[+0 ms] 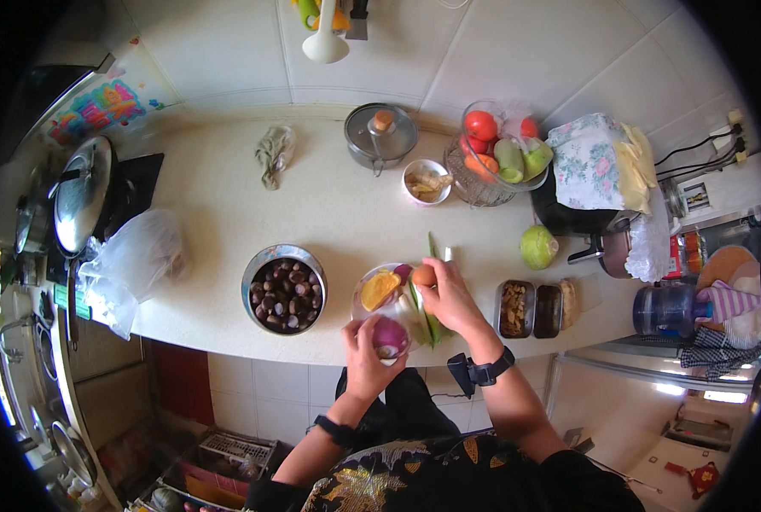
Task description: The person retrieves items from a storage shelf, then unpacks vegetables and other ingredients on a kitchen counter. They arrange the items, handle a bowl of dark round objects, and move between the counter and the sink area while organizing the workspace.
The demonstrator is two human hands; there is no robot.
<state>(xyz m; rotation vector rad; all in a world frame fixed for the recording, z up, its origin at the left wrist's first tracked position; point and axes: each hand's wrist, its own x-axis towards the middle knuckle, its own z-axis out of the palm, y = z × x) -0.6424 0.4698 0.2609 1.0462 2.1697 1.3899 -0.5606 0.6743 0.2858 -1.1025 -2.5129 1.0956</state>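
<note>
My left hand (369,358) is closed around a red onion (391,338), held at the near edge of the counter. Between the fingers of my right hand (452,297) is a brown egg (424,276), just above a plate (357,299). On that plate lie an orange piece of what looks like pumpkin (380,289) and another purple piece (403,271), partly hidden. Green onion stalks (430,323) lie along its right side, partly under my right hand. To the left stands a metal bowl (247,289) filled with chestnuts (288,296).
Behind are a lidded pot (380,137), a small bowl of ginger-like pieces (426,182) and a glass bowl of vegetables (502,153). A round green vegetable (538,248) and metal containers (516,310) stand right. A plastic bag (137,256) and a lidded wok (83,198) are left.
</note>
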